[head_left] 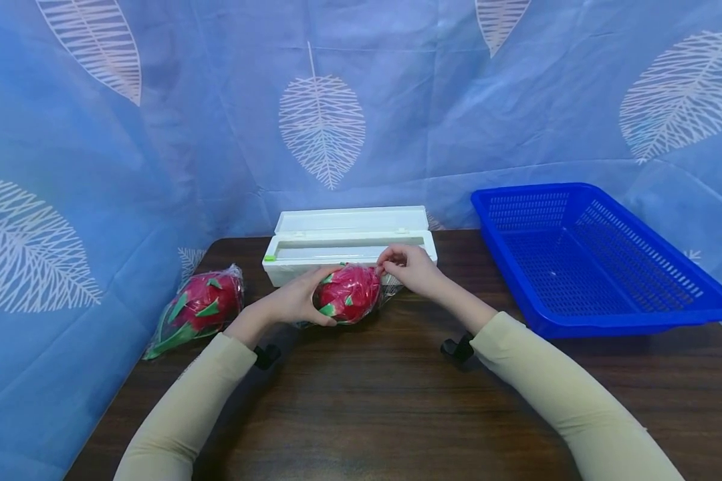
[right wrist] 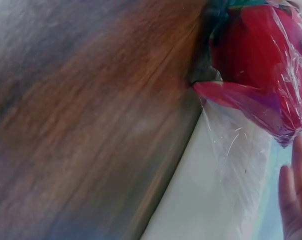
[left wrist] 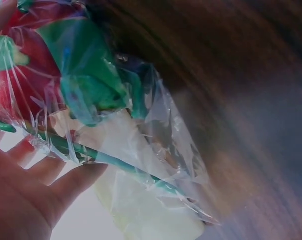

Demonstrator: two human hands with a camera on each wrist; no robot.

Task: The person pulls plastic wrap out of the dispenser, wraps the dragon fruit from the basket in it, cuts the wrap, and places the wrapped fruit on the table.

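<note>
A red dragon fruit (head_left: 350, 294) with green scales, loosely covered in clear film, is in front of the white box. My left hand (head_left: 291, 297) grips its left side, thumb in front and fingers behind. At its right end my right hand (head_left: 414, 269) pinches the clear plastic film (head_left: 390, 288) between thumb and fingers. In the left wrist view, the film (left wrist: 176, 145) trails loosely past the fruit's green tips. The right wrist view shows film stretched over the red fruit (right wrist: 256, 55). Part of the fruit is hidden behind my left hand.
Behind the hands stands a long white box (head_left: 351, 250) with its lid raised and a green piece at its left end. Another film-wrapped dragon fruit (head_left: 207, 302) lies at the table's left edge. A blue plastic basket (head_left: 535, 307) sits on the right of the dark wooden table (head_left: 373, 407).
</note>
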